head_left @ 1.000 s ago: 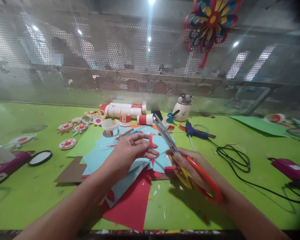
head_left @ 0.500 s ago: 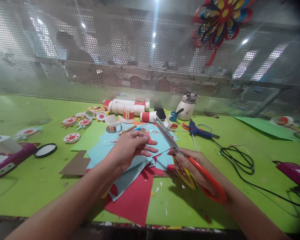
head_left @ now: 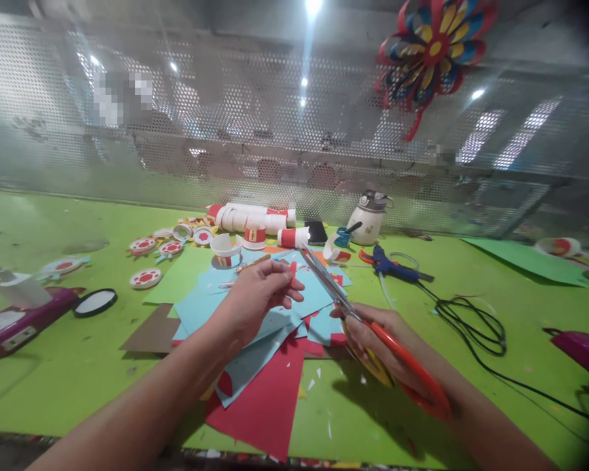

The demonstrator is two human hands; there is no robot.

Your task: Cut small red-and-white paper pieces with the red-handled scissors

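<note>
My right hand [head_left: 377, 333] is wrapped round the handles of large scissors [head_left: 326, 278], one loop orange-red, the other yellow. The blades point up and left and look nearly closed. Pinched between the thumb and fingers of my left hand [head_left: 267, 291] is a small red paper piece [head_left: 293, 269], close to the scissor tips but apart from them. Beneath both hands lie light blue paper sheets [head_left: 255, 373], a red paper sheet [head_left: 265, 418] and a brown sheet [head_left: 150, 330].
Paper cups [head_left: 255, 237] stand and lie behind the papers. Round cup-base crafts [head_left: 146, 278] sit at the left, beside a magnifier-like disc [head_left: 95, 302] and a purple power strip [head_left: 29, 320]. A glue gun [head_left: 395, 267], its black cable [head_left: 471, 320] and a flask [head_left: 368, 219] are right.
The view has tilted slightly upward. My left fingers have drawn closer together around the red paper piece. The scissors stay in my right hand at nearly the same angle.
</note>
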